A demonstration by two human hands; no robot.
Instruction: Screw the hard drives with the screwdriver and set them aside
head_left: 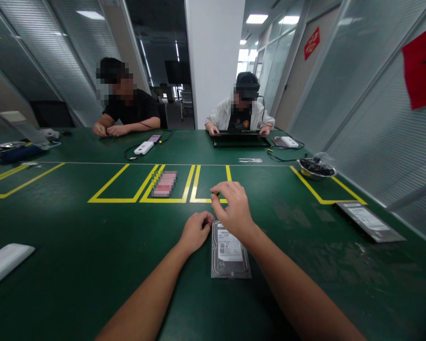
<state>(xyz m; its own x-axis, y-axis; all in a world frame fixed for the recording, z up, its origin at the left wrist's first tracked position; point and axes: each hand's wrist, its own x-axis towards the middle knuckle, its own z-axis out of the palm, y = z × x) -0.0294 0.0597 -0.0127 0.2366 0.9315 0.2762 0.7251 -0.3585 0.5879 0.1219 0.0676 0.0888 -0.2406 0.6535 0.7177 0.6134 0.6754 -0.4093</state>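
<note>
Glass partitions [372, 85] flank a green worktop [120, 255] marked with yellow tape [113, 201]; 2 people [137, 111] sit well beyond the hard drive [230, 253]. The hard drive lies flat, label [230, 245] up, between the wearer's forearms.

Right hand [235, 209]: above the hard drive's far end, thumb and forefinger pinched on a small dark-and-yellow piece [217, 194] (too small to identify). Left hand [195, 232]: beside the hard drive's far left corner, fingers curled; whether it grips anything cannot be determined. A labelled metal unit [371, 220] lies well to the right of the hard drive, with a metal bowl [317, 175] farther back on that side.

Assessment: the hard drive appears rigid and is probably heavy for its size. Its smooth casing may slip, and its internals are likely sensitive to knocks. Advised hold: the 2 long edges, clear of the label. The pinched piece seems light and easily dropped; fingertips suit it.
</note>
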